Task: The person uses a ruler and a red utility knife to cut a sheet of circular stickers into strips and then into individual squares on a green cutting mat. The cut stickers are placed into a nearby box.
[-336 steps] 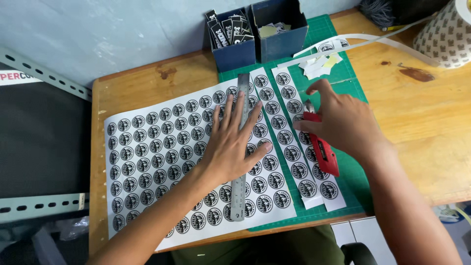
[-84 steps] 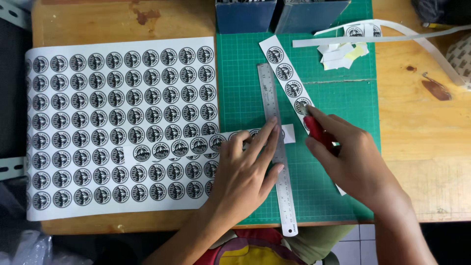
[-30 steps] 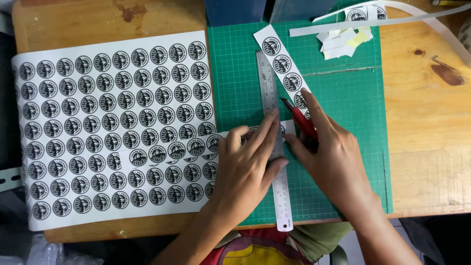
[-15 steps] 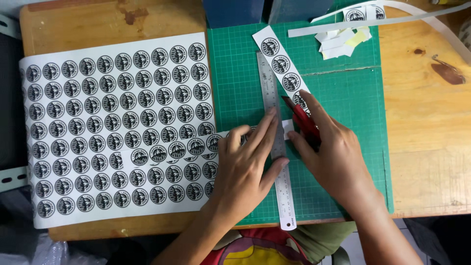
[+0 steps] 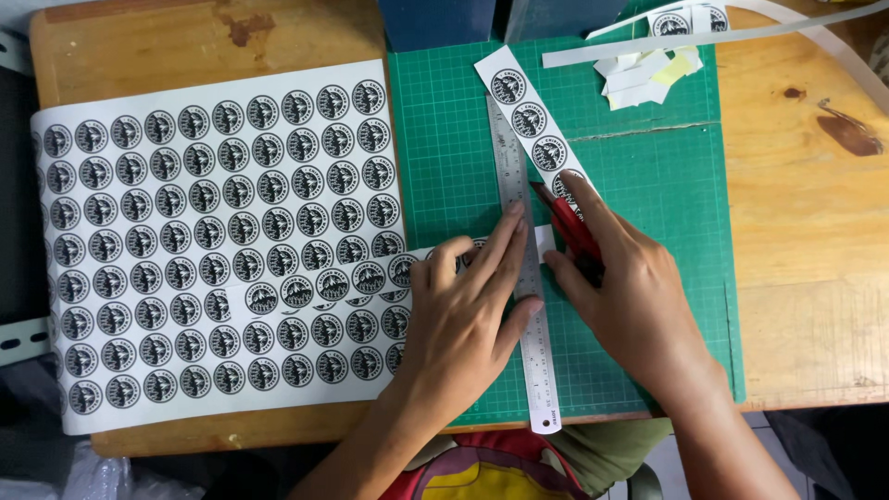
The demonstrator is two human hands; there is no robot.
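Pressing left hand [image 5: 468, 301] on ruler [image 5: 521, 259], red knife [image 5: 567, 227] along its edge

Red cutter [image 5: 567, 225] mostly hidden under right hand [image 5: 639, 306] (blade tip unseen).

left hand [image 5: 468, 310]: bare; right hand [image 5: 630, 296]: bare; forearms: sleeveless; shirt: red, yellow print

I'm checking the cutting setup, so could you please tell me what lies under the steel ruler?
The steel ruler rests on the green cutting mat. A sticker strip runs toward it, but the left hand covers where they meet.
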